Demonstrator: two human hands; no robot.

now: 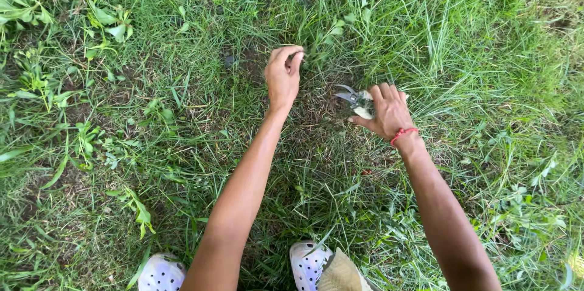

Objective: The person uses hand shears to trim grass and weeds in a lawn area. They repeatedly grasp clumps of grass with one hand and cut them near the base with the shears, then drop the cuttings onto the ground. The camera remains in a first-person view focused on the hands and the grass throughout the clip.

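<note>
Two arms outstretched: left hand (283, 77) apparently pinching grass (316, 54); right hand (389, 111) clamped on pruning shears (354, 99).

One head camera looks steeply down, close above the grass (474, 41).

Sunlit grass (499, 41), bare soil patches (243, 63) (leafy weeds (115, 26))

Shears (354, 100): blades bare metal, grey, dull sheen; handle pale, smooth, prob. plastic. Wrist cord (403, 134): red, thin, looks like woven thread, matt. Clogs (307, 262): white, perforated, matt, foam/plastic-like. Grass (474, 54): thin blades, slight gloss; dry, straw-like, matt patches w/ bare soil.
</note>
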